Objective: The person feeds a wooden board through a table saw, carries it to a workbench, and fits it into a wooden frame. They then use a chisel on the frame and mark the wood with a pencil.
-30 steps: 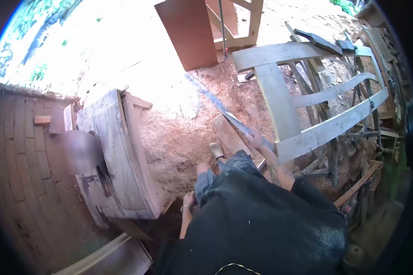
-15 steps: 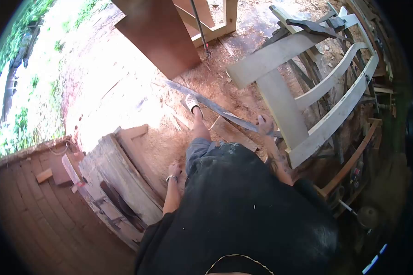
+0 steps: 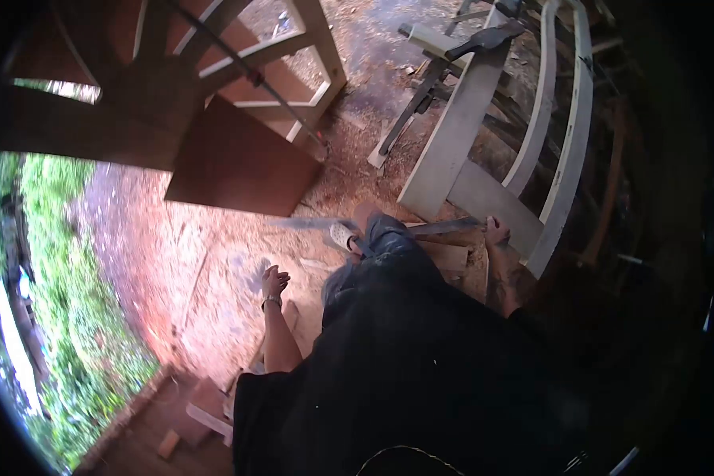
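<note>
My right hand [image 3: 497, 231] is closed round the right end of a long, narrow grey board [image 3: 450, 227]. The board runs leftward past my leg, which hides its middle; its far part shows beyond my shoe [image 3: 342, 236]. Out to the left, my left hand [image 3: 274, 281] hangs above the dusty ground, its fingers slightly apart and nothing in them. A band circles that wrist. Close beyond my right hand lies a pale curved wooden frame [image 3: 470, 127], with a dark tool-like piece [image 3: 484, 40] on its upper part.
A brown panel [image 3: 242, 163] leans ahead, beside an upright wooden framework [image 3: 325, 51]. Wood scraps and shavings cover the ground [image 3: 214, 254]. Green plants [image 3: 95, 317] grow at the left. A flat offcut [image 3: 448, 256] lies by my right knee. Brick-red flooring [image 3: 127, 432] shows lower left.
My view has swung left and up. My left hand has lifted away from beside my thigh and out over the ground. The right hand still grips the grey board.
</note>
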The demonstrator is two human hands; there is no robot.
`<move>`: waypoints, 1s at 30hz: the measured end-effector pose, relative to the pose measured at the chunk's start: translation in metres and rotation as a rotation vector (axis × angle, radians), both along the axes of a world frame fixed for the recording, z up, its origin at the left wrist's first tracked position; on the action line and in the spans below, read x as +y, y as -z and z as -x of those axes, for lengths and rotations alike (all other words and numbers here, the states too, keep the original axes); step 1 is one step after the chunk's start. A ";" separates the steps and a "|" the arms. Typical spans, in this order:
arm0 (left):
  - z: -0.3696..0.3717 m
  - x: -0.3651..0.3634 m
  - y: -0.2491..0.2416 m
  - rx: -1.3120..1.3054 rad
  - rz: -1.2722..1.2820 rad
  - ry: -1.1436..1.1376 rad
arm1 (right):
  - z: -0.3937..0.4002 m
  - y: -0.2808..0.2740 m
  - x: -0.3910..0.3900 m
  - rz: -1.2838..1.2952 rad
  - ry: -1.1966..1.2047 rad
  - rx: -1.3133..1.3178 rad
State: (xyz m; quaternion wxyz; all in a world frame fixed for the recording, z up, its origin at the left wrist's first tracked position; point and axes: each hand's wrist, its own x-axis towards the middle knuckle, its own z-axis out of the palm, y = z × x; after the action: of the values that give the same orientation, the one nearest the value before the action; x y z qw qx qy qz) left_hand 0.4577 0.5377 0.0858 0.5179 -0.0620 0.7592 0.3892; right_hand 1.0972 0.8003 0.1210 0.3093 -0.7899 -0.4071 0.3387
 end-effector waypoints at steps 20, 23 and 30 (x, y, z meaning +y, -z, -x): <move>0.090 0.518 0.067 0.121 0.131 1.091 | 0.236 -0.030 0.325 -0.216 0.247 -0.182; 0.086 0.650 0.080 0.153 0.020 1.138 | 0.260 -0.067 0.416 -0.442 0.235 -0.125; 0.037 0.937 0.046 0.271 -0.289 1.400 | 0.280 -0.100 0.606 -0.654 0.137 -0.087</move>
State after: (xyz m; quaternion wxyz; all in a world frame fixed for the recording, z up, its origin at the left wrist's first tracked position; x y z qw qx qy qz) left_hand 0.4209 1.4743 0.0396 0.5501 0.5563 0.6193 0.0671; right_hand 0.8173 1.4061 0.2209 0.5508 -0.6881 -0.4529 0.1344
